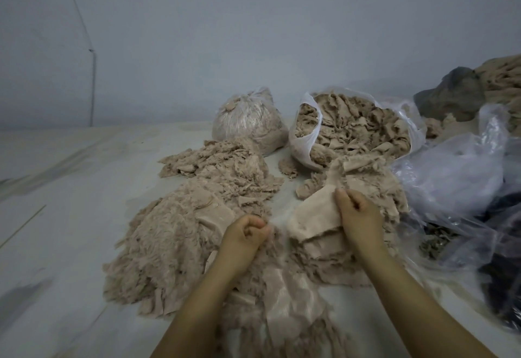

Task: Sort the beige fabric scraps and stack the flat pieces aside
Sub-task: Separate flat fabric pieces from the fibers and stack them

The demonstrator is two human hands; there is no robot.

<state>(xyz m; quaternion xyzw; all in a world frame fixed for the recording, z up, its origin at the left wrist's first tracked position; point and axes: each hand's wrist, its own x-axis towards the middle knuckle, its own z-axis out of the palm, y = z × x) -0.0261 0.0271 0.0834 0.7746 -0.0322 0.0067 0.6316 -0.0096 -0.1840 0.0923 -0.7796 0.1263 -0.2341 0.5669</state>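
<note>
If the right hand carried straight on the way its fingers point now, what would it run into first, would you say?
The right hand, gripping a flat beige piece, points up and away. It would probably first meet the loose scrap heap just beyond it, then the open bag of scraps; depth is hard to judge.

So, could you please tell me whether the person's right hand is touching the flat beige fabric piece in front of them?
Touching. The head view shows the right hand pinching the edge of the flat beige fabric piece.
</note>
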